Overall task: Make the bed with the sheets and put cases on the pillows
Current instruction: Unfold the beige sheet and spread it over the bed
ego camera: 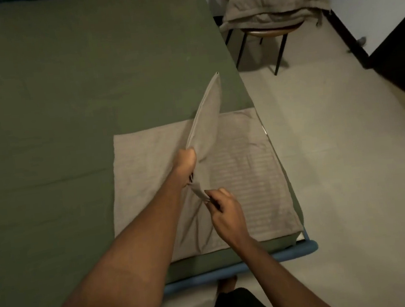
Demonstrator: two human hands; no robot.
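As the limp taupe cloth pillowcase [208, 117] stands lifted over the near right corner of the green-sheeted bed [64, 106], I see its long axis running from my hands away toward the dark-legged chair [273, 29]. The left hand [187, 159] grips it farther out; the right hand [223, 205] pinches its near end.

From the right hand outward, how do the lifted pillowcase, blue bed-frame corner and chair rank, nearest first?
1. lifted pillowcase, pinched in the right hand.
2. blue bed-frame corner, below and to the right.
3. chair, far off at upper right, beside the bed.
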